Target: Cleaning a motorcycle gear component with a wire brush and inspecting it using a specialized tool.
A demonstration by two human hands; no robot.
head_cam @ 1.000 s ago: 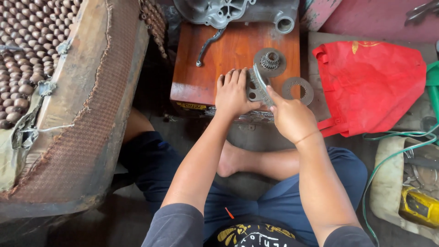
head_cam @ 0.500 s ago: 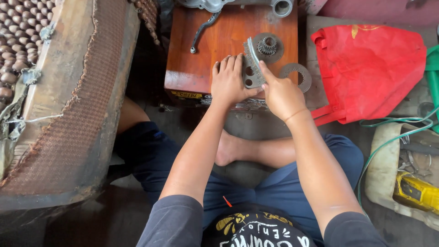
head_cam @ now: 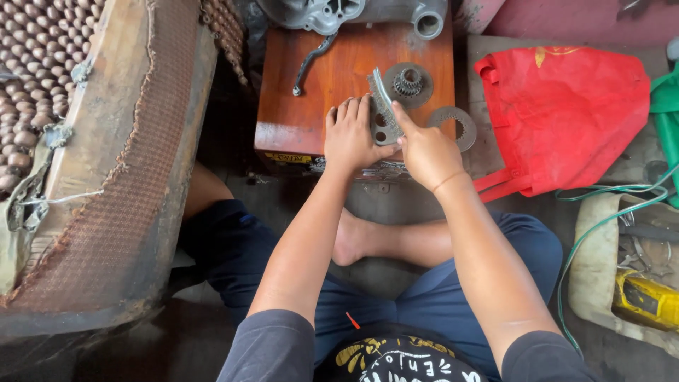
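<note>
On a brown wooden box [head_cam: 332, 71] both of my hands meet at a stack of grey metal clutch discs [head_cam: 382, 110] held on edge. My left hand [head_cam: 349, 134] presses flat against the stack's left side. My right hand [head_cam: 424, 150] grips the discs from the right, its index finger stretched along them. A small toothed gear on a round plate [head_cam: 408, 82] lies just beyond the stack. A flat toothed ring [head_cam: 453, 126] rests at the box's right edge, beside my right hand.
A bent metal lever [head_cam: 308, 65] and a grey engine casing [head_cam: 332, 13] lie at the box's far side. A red cloth bag [head_cam: 573, 106] sits right, a worn beaded seat [head_cam: 78, 141] left. A white tub with a yellow tool [head_cam: 647, 301] stands near right.
The view has shifted slightly. My right hand has tilted the discs more upright against my left hand, which stays in place on the box.
</note>
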